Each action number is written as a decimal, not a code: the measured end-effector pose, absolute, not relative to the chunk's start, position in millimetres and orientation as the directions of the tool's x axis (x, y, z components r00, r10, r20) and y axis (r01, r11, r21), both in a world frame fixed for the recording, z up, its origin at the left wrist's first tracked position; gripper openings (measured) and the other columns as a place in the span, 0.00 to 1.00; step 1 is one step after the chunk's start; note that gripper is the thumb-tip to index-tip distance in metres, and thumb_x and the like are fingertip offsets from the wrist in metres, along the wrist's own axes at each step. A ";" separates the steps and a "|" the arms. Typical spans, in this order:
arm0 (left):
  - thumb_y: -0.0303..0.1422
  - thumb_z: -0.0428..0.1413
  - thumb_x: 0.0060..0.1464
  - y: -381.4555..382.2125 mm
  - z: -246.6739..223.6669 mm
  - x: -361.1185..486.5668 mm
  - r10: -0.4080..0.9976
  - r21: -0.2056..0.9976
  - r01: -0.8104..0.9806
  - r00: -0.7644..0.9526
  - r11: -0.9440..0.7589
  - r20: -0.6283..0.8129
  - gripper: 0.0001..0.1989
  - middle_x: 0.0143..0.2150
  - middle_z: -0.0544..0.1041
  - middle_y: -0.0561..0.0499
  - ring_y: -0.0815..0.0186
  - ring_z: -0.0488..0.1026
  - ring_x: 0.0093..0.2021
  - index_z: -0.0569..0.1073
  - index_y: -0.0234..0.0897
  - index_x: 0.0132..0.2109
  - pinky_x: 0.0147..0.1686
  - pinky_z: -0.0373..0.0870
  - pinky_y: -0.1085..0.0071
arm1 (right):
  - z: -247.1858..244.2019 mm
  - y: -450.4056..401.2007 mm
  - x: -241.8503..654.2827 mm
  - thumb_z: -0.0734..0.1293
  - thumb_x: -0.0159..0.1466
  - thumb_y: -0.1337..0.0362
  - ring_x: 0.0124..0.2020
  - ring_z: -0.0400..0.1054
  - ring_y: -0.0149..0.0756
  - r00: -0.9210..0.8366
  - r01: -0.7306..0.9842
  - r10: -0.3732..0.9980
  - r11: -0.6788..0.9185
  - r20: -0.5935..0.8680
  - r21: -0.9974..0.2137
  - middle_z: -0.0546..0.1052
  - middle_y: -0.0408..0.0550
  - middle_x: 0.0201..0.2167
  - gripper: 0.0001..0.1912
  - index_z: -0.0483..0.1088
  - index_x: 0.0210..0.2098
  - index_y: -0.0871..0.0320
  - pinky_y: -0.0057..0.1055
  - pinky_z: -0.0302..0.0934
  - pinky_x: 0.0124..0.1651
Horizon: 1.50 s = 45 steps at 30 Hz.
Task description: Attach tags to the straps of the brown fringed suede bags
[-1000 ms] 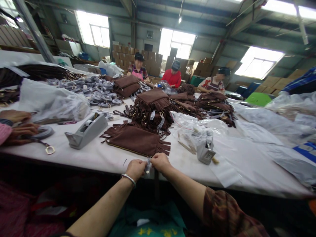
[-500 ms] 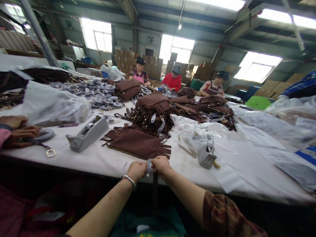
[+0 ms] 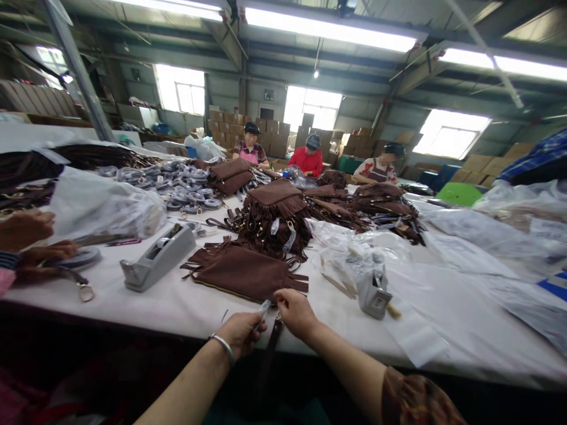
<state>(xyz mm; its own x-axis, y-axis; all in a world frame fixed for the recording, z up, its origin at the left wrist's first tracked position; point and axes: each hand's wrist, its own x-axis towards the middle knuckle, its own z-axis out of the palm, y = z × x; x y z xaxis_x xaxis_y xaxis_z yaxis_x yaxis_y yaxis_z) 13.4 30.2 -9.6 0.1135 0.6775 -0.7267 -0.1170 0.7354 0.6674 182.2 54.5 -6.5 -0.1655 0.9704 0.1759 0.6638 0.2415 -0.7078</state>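
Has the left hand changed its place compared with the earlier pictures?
Yes. Judged against the fringed brown bag lying on the table, the left hand has drawn back slightly, toward the table's near edge.

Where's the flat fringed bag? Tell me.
In the head view, left of centre, the bag lies between the left tape dispenser and the right one, past the left hand and right hand.

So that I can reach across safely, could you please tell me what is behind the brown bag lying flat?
Behind the flat brown bag is a pile of fringed bags, with gold-coloured clasps and plastic-wrapped pieces showing. The table beneath the pile is hidden.
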 end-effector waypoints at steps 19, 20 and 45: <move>0.36 0.58 0.49 45.2 -19.1 20.2 0.672 0.663 -0.117 0.164 0.740 -0.722 0.12 0.16 0.61 0.60 0.79 0.56 0.13 0.67 0.34 0.24 0.14 0.54 0.82 | -11.5 76.4 181.1 0.66 0.57 0.69 0.38 0.66 0.36 -0.502 0.765 0.836 0.549 0.221 -0.338 0.76 0.45 0.36 0.07 0.77 0.30 0.54 0.30 0.57 0.42; 0.36 0.58 0.49 44.3 -20.9 21.5 0.688 0.680 -0.108 0.153 0.725 -0.709 0.12 0.16 0.61 0.60 0.78 0.56 0.13 0.67 0.34 0.24 0.13 0.52 0.82 | -10.4 74.9 181.9 0.65 0.57 0.69 0.38 0.66 0.36 -0.498 0.770 0.839 0.545 0.221 -0.332 0.76 0.46 0.36 0.08 0.77 0.30 0.54 0.30 0.57 0.42; 0.37 0.42 0.62 22.6 -16.7 30.6 0.964 0.347 0.922 0.229 -0.171 -0.133 0.17 0.40 0.80 0.41 0.56 0.77 0.39 0.68 0.36 0.51 0.34 0.65 0.65 | 24.1 95.3 175.4 0.67 0.58 0.65 0.34 0.70 0.34 -0.793 0.607 0.608 0.781 -0.040 -0.150 0.77 0.41 0.35 0.10 0.77 0.38 0.48 0.26 0.54 0.28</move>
<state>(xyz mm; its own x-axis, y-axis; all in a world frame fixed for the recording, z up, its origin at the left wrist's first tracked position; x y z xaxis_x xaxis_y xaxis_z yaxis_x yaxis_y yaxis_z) 30.6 22.6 -16.7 0.2286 0.9643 -0.1334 0.9221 -0.1706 0.3474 175.4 95.3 24.1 -0.7927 0.6083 -0.0403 0.6067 0.7806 -0.1502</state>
